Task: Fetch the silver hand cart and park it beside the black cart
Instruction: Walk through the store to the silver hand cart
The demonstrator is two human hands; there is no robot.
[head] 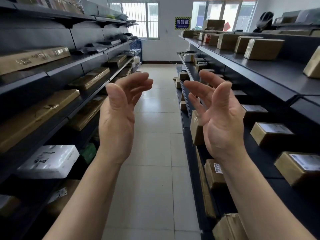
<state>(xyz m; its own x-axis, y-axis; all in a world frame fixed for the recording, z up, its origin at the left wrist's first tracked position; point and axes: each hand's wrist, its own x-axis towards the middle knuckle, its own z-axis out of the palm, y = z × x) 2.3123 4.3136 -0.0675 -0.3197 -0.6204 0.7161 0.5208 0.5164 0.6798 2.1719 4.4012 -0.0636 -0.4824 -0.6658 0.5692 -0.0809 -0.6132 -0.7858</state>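
While the person stood in the aisle, the left hand [117, 122] and right hand [223, 125] were raised apart, palms facing each other, fingers spread and loosely curved, holding nothing. Dark shelves [57, 70] with brown parcels [263, 49] ran along left and right, tiled floor [155, 170] between them reaching a far window [138, 18] and blue sign [182, 23]. Where the silver hand cart stood, or which way it pointed, could not be told.

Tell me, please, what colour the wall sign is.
The sign is blue with a yellow-and-black striped border; head view.
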